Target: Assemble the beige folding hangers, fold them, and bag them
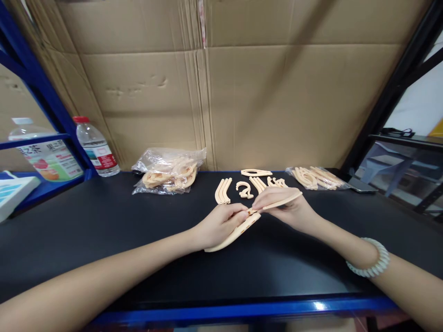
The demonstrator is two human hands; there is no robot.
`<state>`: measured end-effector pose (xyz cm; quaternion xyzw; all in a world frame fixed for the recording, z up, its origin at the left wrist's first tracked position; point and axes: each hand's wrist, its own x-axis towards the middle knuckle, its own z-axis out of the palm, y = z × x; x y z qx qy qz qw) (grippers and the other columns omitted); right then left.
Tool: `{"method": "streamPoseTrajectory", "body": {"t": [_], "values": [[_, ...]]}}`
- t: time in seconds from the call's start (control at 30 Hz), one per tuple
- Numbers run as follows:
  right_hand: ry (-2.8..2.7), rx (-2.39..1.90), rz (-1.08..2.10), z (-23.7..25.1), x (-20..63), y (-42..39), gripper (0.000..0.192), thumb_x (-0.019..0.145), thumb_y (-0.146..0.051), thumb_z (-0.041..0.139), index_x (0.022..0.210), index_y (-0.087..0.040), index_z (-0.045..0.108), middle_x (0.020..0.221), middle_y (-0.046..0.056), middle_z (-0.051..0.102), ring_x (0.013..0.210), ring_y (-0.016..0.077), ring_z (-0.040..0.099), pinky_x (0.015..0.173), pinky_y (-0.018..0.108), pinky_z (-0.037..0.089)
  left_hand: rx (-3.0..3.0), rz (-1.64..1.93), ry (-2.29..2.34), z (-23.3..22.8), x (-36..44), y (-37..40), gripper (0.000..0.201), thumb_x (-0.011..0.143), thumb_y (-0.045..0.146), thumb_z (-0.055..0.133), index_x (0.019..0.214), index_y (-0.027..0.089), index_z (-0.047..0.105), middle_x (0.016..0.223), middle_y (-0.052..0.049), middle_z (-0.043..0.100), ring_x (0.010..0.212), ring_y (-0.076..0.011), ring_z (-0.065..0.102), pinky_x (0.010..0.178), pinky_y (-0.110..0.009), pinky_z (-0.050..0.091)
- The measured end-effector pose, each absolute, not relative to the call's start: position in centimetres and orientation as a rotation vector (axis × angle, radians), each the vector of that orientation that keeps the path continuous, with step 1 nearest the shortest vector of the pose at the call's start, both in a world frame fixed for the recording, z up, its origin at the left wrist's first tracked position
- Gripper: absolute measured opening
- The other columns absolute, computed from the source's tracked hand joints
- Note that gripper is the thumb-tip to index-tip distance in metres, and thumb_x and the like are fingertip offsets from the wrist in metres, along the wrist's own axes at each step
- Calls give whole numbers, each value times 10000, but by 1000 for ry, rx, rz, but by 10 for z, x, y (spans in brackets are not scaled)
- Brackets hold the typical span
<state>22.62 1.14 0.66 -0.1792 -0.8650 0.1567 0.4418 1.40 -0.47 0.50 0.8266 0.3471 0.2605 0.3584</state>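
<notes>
My left hand (221, 222) is closed around a curved beige plastic hanger arm (231, 238), which slants down to the left beneath it. Another hanger arm (284, 200) is gripped by my right hand (289, 213) and points up to the right. The two arms meet between my fingertips above the black table; whether they are joined there I cannot tell. Just beyond my hands lie several curved hanger arms (223, 190), a hook piece (244, 189), more straight-laid arms (258, 184) and small hook pieces (277, 182). Behind them rests a narrow paired hanger piece (256, 173).
A clear bag of beige parts (169, 173) sits at the back left, and a second bag (316, 178) at the back right beside a phone-like flat object (362, 185). A water bottle (97, 150) stands far left. Cardboard (294, 106) walls off the back.
</notes>
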Motion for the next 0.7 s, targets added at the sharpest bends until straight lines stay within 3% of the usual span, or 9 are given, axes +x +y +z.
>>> {"method": "streamPoseTrajectory", "body": {"t": [0.3,0.47,0.7], "values": [[-2173,-447,367,4,225,12,148,893,-192,571,873,-208,717,802,52,691,749,163,635,691,314,519,2371,635,938,4,10,-6,338,957,329,313,706,187,490,610,35,431,575,-124,423,567,-236,336],[-2272,-428,100,2,224,4,283,944,-147,432,962,-219,705,819,57,685,747,155,624,647,292,512,2476,549,910,7,8,-4,332,959,312,301,716,192,492,622,20,459,556,-132,424,561,-248,339],[-2394,-280,-371,3,226,1,245,949,-150,447,977,-175,690,804,79,691,780,178,645,642,301,526,2529,513,867,9,5,-3,316,957,297,302,718,194,480,618,22,437,543,-131,390,558,-252,326]]}}
